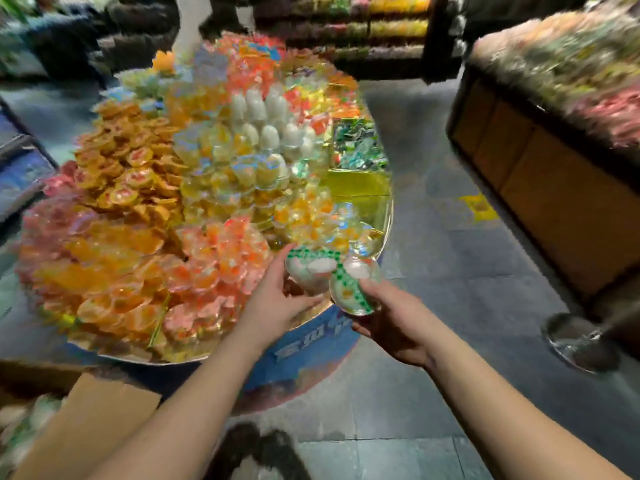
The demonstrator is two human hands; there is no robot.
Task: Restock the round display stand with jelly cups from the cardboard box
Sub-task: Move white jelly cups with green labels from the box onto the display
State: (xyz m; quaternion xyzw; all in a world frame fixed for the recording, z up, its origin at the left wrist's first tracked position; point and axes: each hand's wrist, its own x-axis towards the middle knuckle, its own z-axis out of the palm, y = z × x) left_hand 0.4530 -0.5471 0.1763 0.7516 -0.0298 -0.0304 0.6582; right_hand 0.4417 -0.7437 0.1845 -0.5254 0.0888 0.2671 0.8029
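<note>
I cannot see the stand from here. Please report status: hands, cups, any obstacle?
Left hand holds one jelly cup; right hand holds another. Both at round display stand near edge. No obstacle seen.

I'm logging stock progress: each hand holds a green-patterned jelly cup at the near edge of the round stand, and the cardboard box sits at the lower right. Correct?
Not quite. The cardboard box sits at the lower left, as the head view shows. Otherwise right: left hand and right hand each hold a jelly cup at the round stand.

The brown cardboard box (93, 420) is cut off at the lower left edge. Motion blur smears the far wooden shelves (554, 109) and their goods.
</note>
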